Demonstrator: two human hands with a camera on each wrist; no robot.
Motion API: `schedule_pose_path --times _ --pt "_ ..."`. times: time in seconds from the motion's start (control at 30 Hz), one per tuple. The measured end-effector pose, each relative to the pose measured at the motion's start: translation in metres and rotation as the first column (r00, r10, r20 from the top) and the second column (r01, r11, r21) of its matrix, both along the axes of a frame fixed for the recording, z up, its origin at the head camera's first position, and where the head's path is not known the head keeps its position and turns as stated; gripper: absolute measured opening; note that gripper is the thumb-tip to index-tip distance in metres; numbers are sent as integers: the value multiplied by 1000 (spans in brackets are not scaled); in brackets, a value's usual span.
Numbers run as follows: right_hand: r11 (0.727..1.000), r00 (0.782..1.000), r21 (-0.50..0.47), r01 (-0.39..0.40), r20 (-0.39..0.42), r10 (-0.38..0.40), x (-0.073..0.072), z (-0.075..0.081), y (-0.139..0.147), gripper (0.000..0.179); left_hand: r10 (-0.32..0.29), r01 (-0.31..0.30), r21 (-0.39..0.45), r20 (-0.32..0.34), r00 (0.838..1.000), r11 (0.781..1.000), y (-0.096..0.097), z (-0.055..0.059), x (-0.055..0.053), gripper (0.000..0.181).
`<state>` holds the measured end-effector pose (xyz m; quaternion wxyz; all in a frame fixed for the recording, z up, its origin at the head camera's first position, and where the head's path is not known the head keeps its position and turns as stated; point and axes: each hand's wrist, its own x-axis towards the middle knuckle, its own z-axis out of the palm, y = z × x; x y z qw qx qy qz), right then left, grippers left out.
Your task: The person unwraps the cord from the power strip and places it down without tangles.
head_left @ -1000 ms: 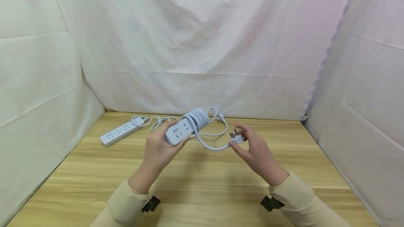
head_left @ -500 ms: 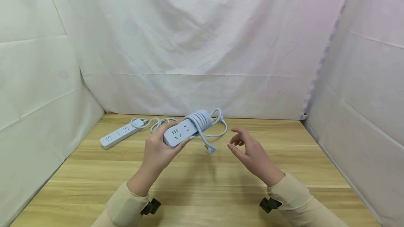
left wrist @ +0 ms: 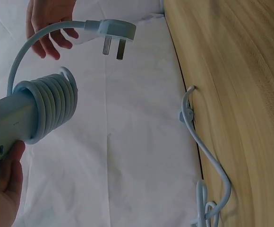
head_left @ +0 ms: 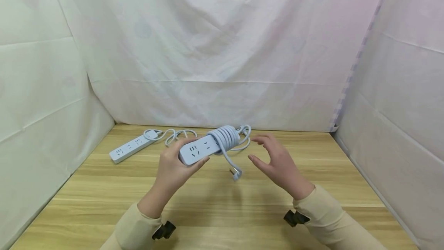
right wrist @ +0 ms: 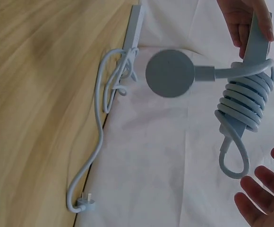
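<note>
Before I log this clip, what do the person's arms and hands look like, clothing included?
The left sleeve and right sleeve are pale beige, with no markings visible. Each has a blocky black fitting at its inner edge. The left hand and right hand wear no gloves, and no rings show on the fingers.

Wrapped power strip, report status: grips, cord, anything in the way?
Left grip holds wrapped power strip. Right grip holds nothing. Cord coiled, plug hanging free. Second power strip lies left, seemingly not in the way.
</note>
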<state>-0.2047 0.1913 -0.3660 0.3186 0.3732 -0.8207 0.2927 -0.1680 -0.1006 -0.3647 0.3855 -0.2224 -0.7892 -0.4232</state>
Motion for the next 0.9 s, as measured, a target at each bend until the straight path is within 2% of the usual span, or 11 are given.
schedule_pose_path --times 0.23,0.4,0.6,0.73,0.9 --pt "997 999 64 -32 -11 33 -4 10 -2 60 -57 57 27 21 998 998 1 0 3 53" --pt "992 999 116 -48 -9 50 -8 12 -5 69 -123 122 27 37 992 992 4 2 6 53" --pt "992 999 127 -29 19 26 -10 11 -9 68 -164 163 13 42 986 987 5 4 8 52" --pt "994 999 109 -18 33 14 -9 10 -9 61 -186 183 33 120 975 982 4 4 8 52" --pt "995 1000 100 -17 9 16 -10 6 -9 58 -203 194 60 268 942 979 -1 0 6 53"
